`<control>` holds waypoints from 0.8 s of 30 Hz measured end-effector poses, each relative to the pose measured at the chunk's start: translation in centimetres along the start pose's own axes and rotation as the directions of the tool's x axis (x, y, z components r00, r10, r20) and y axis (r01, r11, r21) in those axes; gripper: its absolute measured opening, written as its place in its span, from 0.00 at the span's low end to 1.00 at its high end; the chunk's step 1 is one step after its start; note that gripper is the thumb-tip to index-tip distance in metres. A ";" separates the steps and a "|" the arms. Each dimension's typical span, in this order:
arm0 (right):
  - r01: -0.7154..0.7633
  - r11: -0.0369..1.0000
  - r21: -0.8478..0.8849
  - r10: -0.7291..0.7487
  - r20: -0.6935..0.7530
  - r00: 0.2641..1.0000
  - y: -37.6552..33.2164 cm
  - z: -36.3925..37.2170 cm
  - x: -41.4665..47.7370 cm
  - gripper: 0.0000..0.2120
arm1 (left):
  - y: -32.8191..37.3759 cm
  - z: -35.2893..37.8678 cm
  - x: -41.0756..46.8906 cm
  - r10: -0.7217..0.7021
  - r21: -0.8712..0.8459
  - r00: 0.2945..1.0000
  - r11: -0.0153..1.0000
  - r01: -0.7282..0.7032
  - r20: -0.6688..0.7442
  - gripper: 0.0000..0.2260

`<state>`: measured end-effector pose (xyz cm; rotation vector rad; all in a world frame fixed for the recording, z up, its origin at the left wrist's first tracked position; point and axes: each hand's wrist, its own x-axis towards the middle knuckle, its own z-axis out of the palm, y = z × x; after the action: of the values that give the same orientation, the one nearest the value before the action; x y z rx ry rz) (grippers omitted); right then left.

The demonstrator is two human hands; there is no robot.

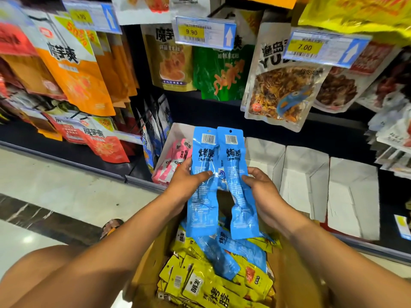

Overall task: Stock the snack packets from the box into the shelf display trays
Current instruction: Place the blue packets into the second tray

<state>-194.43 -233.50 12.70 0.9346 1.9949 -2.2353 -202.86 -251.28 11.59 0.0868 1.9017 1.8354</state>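
Two long blue snack packets are held upright side by side above the cardboard box (pixel 146 270). My left hand (pixel 185 182) grips the left blue packet (pixel 202 205) at its middle. My right hand (pixel 264 192) grips the right blue packet (pixel 236 172) from its right side. The box below holds several yellow packets (pixel 213 287) and a few more blue packets (pixel 224 256). Behind the held packets, white display trays stand on the bottom shelf. The left tray (pixel 178 132) holds pink packets (pixel 175 162). The other white trays (pixel 307 174) to the right show no packets.
Hanging snack bags fill the pegs above: orange bags (pixel 75 70) at left, a green bag (pixel 222 72) in the middle, a fish snack bag (pixel 282 85) at right. Price tags (pixel 204 33) stick out in front. The tiled floor (pixel 55 190) lies to the left, with a sandalled foot (pixel 111 226) on it.
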 end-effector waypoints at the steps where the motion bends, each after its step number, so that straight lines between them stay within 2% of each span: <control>1: -0.009 0.999 0.032 0.009 0.008 1.000 0.1 -0.1 0.1 0.07 | 0.0 0.0 0.0 0.002 -0.002 1.000 1.000 -0.002 -0.001 0.20; 3: -0.033 0.996 0.084 0.027 0.072 0.997 -0.1 -0.2 -0.2 0.17 | 0.1 0.0 -0.1 0.005 -0.008 1.000 1.000 -0.005 -0.004 0.20; 5: -0.058 0.997 0.059 0.050 0.135 0.990 0.2 -0.3 0.0 0.25 | 0.2 0.0 -0.1 0.006 -0.022 1.000 1.000 -0.006 -0.009 0.18; 8: -0.018 0.998 0.062 0.010 0.127 0.992 0.0 -0.2 0.0 0.13 | 0.4 0.0 -0.2 -0.003 -0.036 1.000 0.999 0.003 -0.006 0.16; 9: -0.041 0.998 0.056 0.035 0.115 0.993 -0.1 -0.2 -0.1 0.12 | 0.4 0.0 -0.2 -0.013 -0.042 1.000 0.999 0.012 -0.009 0.16; 12: -0.123 0.982 0.145 0.103 0.142 0.985 -0.3 -0.3 0.0 0.17 | 0.6 -0.1 -0.3 -0.050 -0.070 0.999 0.996 0.049 -0.015 0.16; 15: -0.167 0.961 0.223 0.140 0.130 0.982 -0.2 -0.3 0.0 0.16 | 0.7 -0.2 -0.3 -0.105 -0.118 0.994 0.988 0.104 -0.002 0.18; 18: -0.129 0.965 0.227 0.104 0.117 0.988 -0.3 -0.3 -0.1 0.12 | 0.6 -0.5 0.0 -0.175 -0.173 0.985 0.969 0.174 0.011 0.19; 24: -0.032 0.988 0.148 0.024 0.055 0.998 -0.1 -0.6 -0.1 0.11 | 1.4 0.1 -1.0 -0.220 -0.203 0.971 0.951 0.234 0.089 0.20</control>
<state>-194.14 -232.99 12.88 0.8979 1.8028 -2.3940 -202.39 -251.43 13.18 -0.1374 1.5875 1.8402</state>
